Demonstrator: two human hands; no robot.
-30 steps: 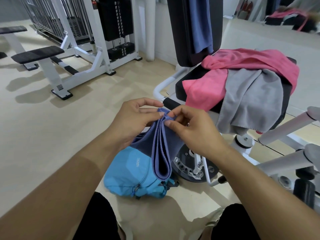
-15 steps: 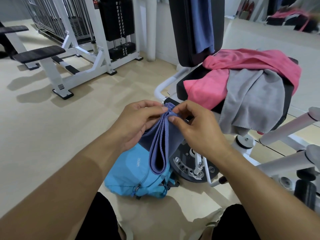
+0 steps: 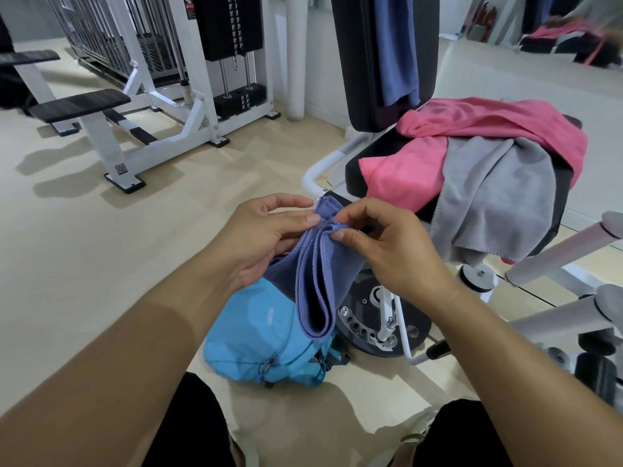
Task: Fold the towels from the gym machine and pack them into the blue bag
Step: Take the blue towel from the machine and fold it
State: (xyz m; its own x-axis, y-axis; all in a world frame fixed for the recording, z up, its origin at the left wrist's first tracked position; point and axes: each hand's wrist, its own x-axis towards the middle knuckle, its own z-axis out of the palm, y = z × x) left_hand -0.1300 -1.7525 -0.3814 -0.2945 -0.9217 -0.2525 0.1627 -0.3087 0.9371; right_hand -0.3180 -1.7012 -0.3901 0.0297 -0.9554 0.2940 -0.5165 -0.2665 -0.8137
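Note:
A folded blue-purple towel (image 3: 318,281) hangs in front of me, doubled over with its fold at the bottom. My left hand (image 3: 266,237) and my right hand (image 3: 387,247) both pinch its top edges, fingertips close together. The blue bag (image 3: 256,335) lies on the floor directly under the towel, partly hidden by it. On the seat of the gym machine (image 3: 371,160) to the right lie a pink towel (image 3: 472,136) and a grey towel (image 3: 495,197) draped over the seat's edge. Another blue towel (image 3: 397,48) hangs over the backrest.
White machine arms with grey pads (image 3: 573,251) reach out at the right. A round black pivot plate (image 3: 381,318) sits on the floor beside the bag. A white weight-stack machine (image 3: 229,62) and a black bench (image 3: 81,102) stand at the back left on the beige floor.
The folded towel has been lifted slightly higher above the bag. My fingers have shifted along its top edges; both hands keep their hold.

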